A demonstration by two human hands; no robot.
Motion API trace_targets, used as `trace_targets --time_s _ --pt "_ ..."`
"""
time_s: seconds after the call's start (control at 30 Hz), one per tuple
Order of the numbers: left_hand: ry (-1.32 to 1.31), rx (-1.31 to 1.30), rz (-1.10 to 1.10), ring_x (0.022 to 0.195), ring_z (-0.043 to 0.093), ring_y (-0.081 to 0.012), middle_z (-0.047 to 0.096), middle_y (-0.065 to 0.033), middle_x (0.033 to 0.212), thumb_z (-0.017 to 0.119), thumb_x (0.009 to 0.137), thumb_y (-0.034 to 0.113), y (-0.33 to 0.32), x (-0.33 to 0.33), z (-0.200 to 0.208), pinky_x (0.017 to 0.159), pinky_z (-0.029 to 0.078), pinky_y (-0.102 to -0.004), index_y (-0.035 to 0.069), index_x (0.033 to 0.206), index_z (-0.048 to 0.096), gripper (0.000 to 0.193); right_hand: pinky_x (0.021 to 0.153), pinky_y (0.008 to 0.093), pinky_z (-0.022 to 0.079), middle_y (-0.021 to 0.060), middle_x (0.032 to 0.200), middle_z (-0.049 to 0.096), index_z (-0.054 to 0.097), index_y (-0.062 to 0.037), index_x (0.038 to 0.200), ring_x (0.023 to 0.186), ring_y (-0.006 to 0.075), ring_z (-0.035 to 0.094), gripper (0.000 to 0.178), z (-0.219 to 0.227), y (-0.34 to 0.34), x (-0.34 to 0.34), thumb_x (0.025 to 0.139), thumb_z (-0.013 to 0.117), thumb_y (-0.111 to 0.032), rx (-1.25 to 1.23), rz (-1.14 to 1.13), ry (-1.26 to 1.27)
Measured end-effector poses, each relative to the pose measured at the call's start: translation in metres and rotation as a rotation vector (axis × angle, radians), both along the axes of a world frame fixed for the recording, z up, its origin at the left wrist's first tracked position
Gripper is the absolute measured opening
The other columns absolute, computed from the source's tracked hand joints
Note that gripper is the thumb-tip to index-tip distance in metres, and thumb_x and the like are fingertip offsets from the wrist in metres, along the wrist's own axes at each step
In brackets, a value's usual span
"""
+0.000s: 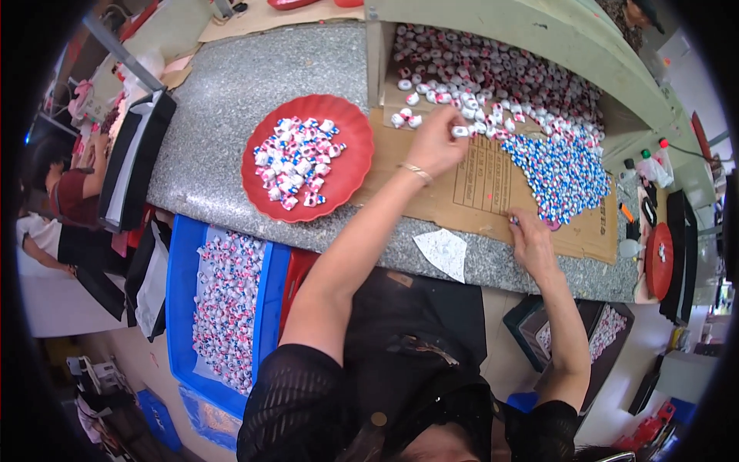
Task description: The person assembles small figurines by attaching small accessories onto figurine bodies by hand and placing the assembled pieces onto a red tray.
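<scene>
My left hand (437,146) reaches over the cardboard sheet (431,204), fingers pinched on a small white piece (459,132). Just beyond it, a heap of white pieces with pink marks (493,65) spills out from under a shelf. My right hand (533,245) is closed near the cardboard's front edge, a tiny blue-and-white piece (513,220) between its fingertips. A spread of small blue-and-white pieces (558,173) lies beside that hand. Left of my left arm, a scalloped red plate (262,199) bears many white pieces with blue and pink parts (296,158).
The speckled stone counter (223,85) carries all this. A blue bin (181,316) full of similar pieces stands below on the left. A torn white scrap (443,252) lies at the counter's front. Bottles (654,165) and another red plate (660,262) are at right; people sit at far left.
</scene>
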State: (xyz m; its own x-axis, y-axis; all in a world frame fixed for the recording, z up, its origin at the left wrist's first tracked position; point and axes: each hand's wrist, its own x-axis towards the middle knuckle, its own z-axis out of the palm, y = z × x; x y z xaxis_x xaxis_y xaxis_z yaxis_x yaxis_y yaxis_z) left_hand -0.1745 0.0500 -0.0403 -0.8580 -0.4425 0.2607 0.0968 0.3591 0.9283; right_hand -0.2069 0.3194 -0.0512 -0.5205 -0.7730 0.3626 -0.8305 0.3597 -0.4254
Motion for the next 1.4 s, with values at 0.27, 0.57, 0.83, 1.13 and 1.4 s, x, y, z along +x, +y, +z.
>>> trace_targets --time_s 0.27,0.57,0.83,1.13,1.4 --pt "0.022 0.891 -0.272 0.093 0.060 -0.0098 0.062 -0.0044 0.104 0.063 0.087 0.001 0.026 0.169 -0.025 0.082 0.050 -0.0238 0.000 0.114 0.056 0.028 0.071 0.0378 0.048 0.0166 0.088 0.063 0.065 -0.0018 0.106 0.080 0.0326 0.062 0.024 0.031 -0.007 -0.001 0.083 0.062 0.001 0.178 0.090 -0.295" --pt "0.020 1.054 -0.311 0.097 0.061 -0.0127 0.061 -0.0100 0.115 0.061 0.089 0.002 0.049 0.198 -0.027 0.087 0.051 -0.0264 0.000 0.122 0.053 0.034 0.069 0.0404 0.050 0.0172 0.084 0.064 0.067 0.0022 0.087 0.079 0.0361 0.063 0.011 0.022 -0.018 0.001 0.077 0.068 -0.002 0.217 0.033 -0.084" --pt "0.042 0.879 -0.221 0.097 0.062 -0.0129 0.064 -0.0084 0.107 0.062 0.087 -0.003 0.050 0.203 -0.039 0.087 0.051 -0.0260 -0.001 0.121 0.055 0.035 0.065 0.0399 0.050 0.0153 0.082 0.064 0.066 0.0000 0.090 0.076 0.0336 0.063 0.012 0.027 -0.039 0.070 0.079 0.067 -0.003 0.019 0.195 -0.208" --pt "0.052 0.753 -0.156 0.096 0.062 -0.0123 0.060 -0.0059 0.106 0.063 0.084 -0.010 0.054 0.201 -0.033 0.087 0.051 -0.0231 -0.004 0.116 0.056 0.034 0.066 0.0400 0.049 0.0127 0.077 0.057 0.061 -0.0007 0.084 0.076 0.0308 0.060 0.012 0.017 -0.062 0.082 0.072 0.062 -0.001 0.111 0.318 0.104" --pt "0.032 0.147 0.002 0.090 0.064 -0.0140 0.058 -0.0092 0.106 0.068 0.077 -0.009 0.063 0.199 -0.034 0.078 0.056 -0.0247 -0.002 0.106 0.061 0.031 0.066 0.0381 0.050 0.0149 0.077 0.059 0.063 -0.0002 0.084 0.075 0.0316 0.061 0.009 0.021 -0.060 0.081 0.075 0.063 0.000 0.129 0.316 0.002"
